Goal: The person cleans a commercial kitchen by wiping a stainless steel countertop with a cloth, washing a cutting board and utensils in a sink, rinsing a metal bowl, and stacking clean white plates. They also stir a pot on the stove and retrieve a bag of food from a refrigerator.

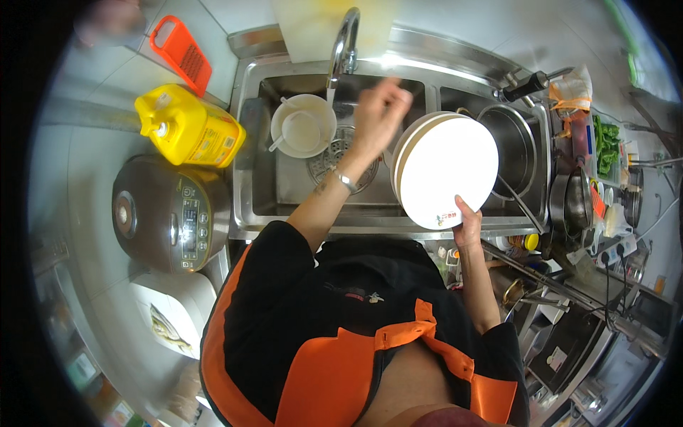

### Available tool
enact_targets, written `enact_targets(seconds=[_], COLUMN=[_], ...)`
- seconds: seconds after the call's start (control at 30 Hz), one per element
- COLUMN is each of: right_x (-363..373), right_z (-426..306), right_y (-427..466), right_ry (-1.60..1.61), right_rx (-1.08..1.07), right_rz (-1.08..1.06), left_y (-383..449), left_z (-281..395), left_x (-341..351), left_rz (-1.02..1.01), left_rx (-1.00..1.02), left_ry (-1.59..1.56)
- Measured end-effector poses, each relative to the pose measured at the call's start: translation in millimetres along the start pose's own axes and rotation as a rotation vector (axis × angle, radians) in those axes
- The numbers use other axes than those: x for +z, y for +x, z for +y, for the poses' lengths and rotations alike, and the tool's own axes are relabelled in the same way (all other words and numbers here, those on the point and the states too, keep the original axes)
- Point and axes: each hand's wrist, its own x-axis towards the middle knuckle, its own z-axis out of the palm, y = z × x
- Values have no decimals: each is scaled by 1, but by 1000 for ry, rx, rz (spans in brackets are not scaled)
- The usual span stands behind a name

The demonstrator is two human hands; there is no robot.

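My right hand [468, 227] grips the near edge of a stack of white plates [448, 171], thumb on top; the plates are tilted above the divider between the two basins. My left hand [381, 109], blurred with its fingers curled, is over the left basin [288, 195], just right of the chrome faucet [341, 48]. Water runs from the spout beside a white bowl [304, 131] with a smaller bowl and a white handle or spoon in it. Under my left wrist lies a round perforated metal drain plate [341, 147].
To the left are a yellow jug [189, 128], an orange grater [184, 56] and a rice cooker [168, 213]. A metal pot [515, 155] fills the right basin. Pans [576, 203] and a tub of green vegetables [607, 144] stand further right.
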Motion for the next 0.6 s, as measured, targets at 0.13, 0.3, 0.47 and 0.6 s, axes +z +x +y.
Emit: enact_targets(seconds=[0.13, 0.3, 0.47, 0.6], right_x=[-16, -47, -84, -111], right_z=[-9, -7, 6, 19], right_y=[-16, -54, -82, -106], right_ry=[-20, 29, 162, 214], right_rx=[-68, -61, -104, -139], right_rz=[43, 195, 277, 323], left_y=[49, 113, 126, 141], left_z=[-82, -142, -141, -138], left_x=[9, 37, 44, 42], left_rz=[221, 235, 256, 247], left_rx=[-247, -316, -298, -330], left_ry=[213, 374, 437, 181])
